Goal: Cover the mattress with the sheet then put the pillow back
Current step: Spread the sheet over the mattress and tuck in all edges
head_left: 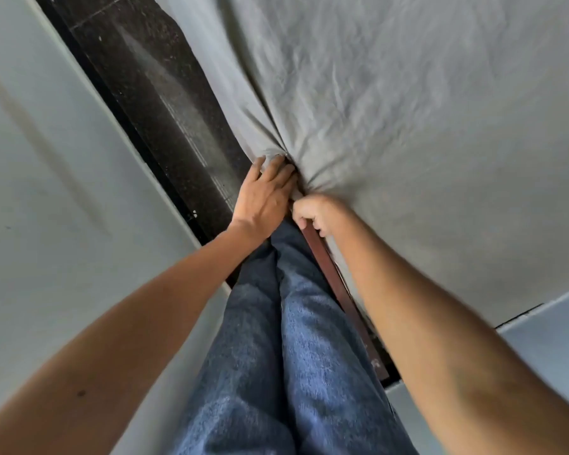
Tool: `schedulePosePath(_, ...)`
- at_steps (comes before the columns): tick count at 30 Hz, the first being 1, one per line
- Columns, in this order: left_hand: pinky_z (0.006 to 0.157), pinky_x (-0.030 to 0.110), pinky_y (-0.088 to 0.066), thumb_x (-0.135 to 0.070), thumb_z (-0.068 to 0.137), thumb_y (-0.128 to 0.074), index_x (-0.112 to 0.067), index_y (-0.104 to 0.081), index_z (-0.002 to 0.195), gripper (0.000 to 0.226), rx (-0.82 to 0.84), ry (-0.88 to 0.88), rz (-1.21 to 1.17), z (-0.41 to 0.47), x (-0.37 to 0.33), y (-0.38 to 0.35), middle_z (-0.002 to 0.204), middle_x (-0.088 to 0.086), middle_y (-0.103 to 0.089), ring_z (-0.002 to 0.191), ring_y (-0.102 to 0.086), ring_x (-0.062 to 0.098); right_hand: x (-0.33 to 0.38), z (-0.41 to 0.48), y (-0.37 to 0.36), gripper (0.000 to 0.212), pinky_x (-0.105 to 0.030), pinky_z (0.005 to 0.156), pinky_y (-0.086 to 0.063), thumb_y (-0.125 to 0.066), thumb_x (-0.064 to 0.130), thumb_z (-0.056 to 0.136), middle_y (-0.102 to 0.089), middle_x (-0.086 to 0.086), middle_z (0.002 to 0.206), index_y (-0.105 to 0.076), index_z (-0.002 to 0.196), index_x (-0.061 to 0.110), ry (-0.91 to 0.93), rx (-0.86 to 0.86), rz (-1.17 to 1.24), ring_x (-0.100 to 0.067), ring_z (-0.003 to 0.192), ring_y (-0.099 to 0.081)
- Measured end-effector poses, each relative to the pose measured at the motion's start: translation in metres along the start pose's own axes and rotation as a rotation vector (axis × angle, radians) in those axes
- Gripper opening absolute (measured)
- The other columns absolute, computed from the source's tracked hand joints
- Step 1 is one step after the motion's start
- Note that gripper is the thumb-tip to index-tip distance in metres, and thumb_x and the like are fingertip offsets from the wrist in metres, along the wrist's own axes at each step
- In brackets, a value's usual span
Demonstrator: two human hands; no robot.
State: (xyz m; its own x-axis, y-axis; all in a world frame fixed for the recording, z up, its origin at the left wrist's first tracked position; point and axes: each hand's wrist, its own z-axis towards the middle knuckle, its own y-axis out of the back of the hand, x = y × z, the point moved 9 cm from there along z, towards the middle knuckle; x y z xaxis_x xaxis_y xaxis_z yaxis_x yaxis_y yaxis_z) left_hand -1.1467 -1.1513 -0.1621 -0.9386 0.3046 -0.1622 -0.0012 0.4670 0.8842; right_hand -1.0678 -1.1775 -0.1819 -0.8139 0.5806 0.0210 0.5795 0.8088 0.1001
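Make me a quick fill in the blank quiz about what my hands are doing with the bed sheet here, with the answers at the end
1. The sheet on the mattress is ____ in colour.
2. Folds in the sheet gather toward the left hand and the ____ hand.
3. The right hand is curled into a fist at the bed's ____ wooden rail.
4. The person's legs are in blue ____.

Answers: grey; right; brown; jeans

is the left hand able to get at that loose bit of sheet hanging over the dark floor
Probably yes. The left hand already lies flat on the sheet at the bunched corner, and the hanging flap runs on just beyond its fingertips, with nothing between them.
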Motion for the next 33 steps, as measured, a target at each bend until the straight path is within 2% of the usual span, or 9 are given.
schedulePosePath(2, 0.115, 0.043, -0.014, -0.026, 0.095, -0.038, -0.02, -0.043, 0.137, 0.042, 0.016, -0.06, 0.169, 0.011, 0.003, 0.005, 0.142, -0.002, -0.042, 0.139, -0.025, 0.025, -0.005, -0.014, -0.003, 0.026, -0.018, 0.051, -0.036, -0.045, -0.005, 0.085, -0.049, -0.01, 0.081, -0.054, 0.108, 0.004, 0.123, -0.103, 0.128, -0.02, 0.068, -0.048)
schedulePosePath(6, 0.105, 0.034, -0.029, -0.028, 0.093, -0.044, -0.025, -0.058, 0.115, 0.026, 0.095, -0.121, 0.251, 0.034, 0.012, 0.016, 0.117, -0.009, -0.058, 0.121, -0.043, 0.021, -0.031, -0.031, -0.01, 0.05, -0.028, 0.069, -0.04, -0.041, -0.014, 0.073, -0.06, -0.028, 0.11, -0.056, 0.118, 0.005, 0.23, -0.122, 0.415, -0.031, 0.09, -0.058)
schedulePosePath(10, 0.107, 0.035, -0.025, -0.033, 0.089, -0.051, -0.029, -0.061, 0.112, 0.026, 0.283, -0.069, 0.361, 0.049, 0.022, 0.017, 0.112, -0.014, -0.061, 0.117, -0.045, 0.018, -0.033, -0.036, 0.018, 0.043, -0.028, 0.066, -0.025, -0.046, 0.0, 0.07, -0.065, -0.016, 0.087, -0.054, 0.11, -0.014, 0.287, -0.274, 0.448, -0.024, 0.077, -0.061)
schedulePosePath(11, 0.108, 0.036, -0.022, -0.032, 0.089, -0.052, -0.028, -0.06, 0.114, 0.027, 0.342, -0.072, 0.417, 0.047, 0.02, 0.013, 0.115, -0.014, -0.06, 0.119, -0.044, 0.018, -0.027, -0.038, 0.025, 0.042, -0.051, 0.096, -0.043, -0.047, -0.001, 0.073, -0.068, -0.016, 0.099, -0.057, 0.112, -0.013, 0.304, -0.294, 0.492, -0.025, 0.09, -0.065)
schedulePosePath(14, 0.11, 0.034, -0.019, -0.03, 0.091, -0.051, -0.027, -0.059, 0.12, 0.029, 0.432, -0.054, 0.465, 0.05, 0.019, 0.013, 0.121, -0.013, -0.058, 0.124, -0.041, 0.017, 0.006, -0.038, 0.042, 0.045, -0.027, 0.1, -0.044, -0.046, -0.005, 0.083, -0.057, -0.014, 0.131, -0.055, 0.128, -0.001, 0.37, -0.279, 0.558, -0.021, 0.121, -0.055)
schedulePosePath(19, 0.112, 0.032, -0.017, -0.029, 0.094, -0.047, -0.023, -0.056, 0.125, 0.033, 0.493, -0.067, 0.438, 0.066, 0.014, 0.018, 0.13, -0.008, -0.055, 0.13, -0.038, 0.017, 0.035, -0.021, 0.038, 0.025, -0.038, 0.085, -0.05, -0.051, 0.008, 0.09, -0.065, -0.026, 0.109, -0.061, 0.102, -0.011, 0.408, -0.276, 0.468, -0.03, 0.106, -0.061)
schedulePosePath(23, 0.109, 0.033, -0.023, -0.019, 0.089, -0.052, -0.024, -0.059, 0.116, 0.028, 0.416, -0.299, 0.411, 0.059, 0.013, 0.024, 0.123, -0.008, -0.059, 0.124, -0.047, 0.019, 0.045, -0.017, 0.026, 0.032, -0.009, 0.054, -0.04, -0.047, 0.004, 0.092, -0.057, 0.007, 0.112, -0.052, 0.123, 0.01, 0.418, -0.192, 0.49, -0.007, 0.099, -0.054)
schedulePosePath(29, 0.101, 0.039, -0.043, 0.0, 0.087, -0.047, -0.021, -0.055, 0.129, 0.048, 0.267, -0.366, -0.049, 0.04, 0.023, 0.049, 0.123, -0.001, -0.059, 0.117, -0.053, 0.022, 0.043, -0.001, 0.025, 0.049, -0.032, 0.066, -0.051, -0.045, 0.0, 0.084, -0.055, 0.002, 0.108, -0.046, 0.128, 0.02, 0.357, -0.16, 0.457, -0.02, 0.097, -0.058)
schedulePosePath(33, 0.076, 0.041, -0.053, 0.0, 0.078, -0.054, -0.011, -0.068, 0.096, 0.025, -0.094, -0.162, -0.253, 0.024, 0.045, 0.085, 0.093, 0.004, -0.067, 0.085, -0.063, 0.027, 0.058, -0.004, 0.028, 0.054, -0.028, 0.071, -0.049, -0.039, 0.002, 0.086, -0.061, -0.004, 0.121, -0.045, 0.137, 0.02, 0.314, -0.136, 0.262, -0.021, 0.101, -0.061)
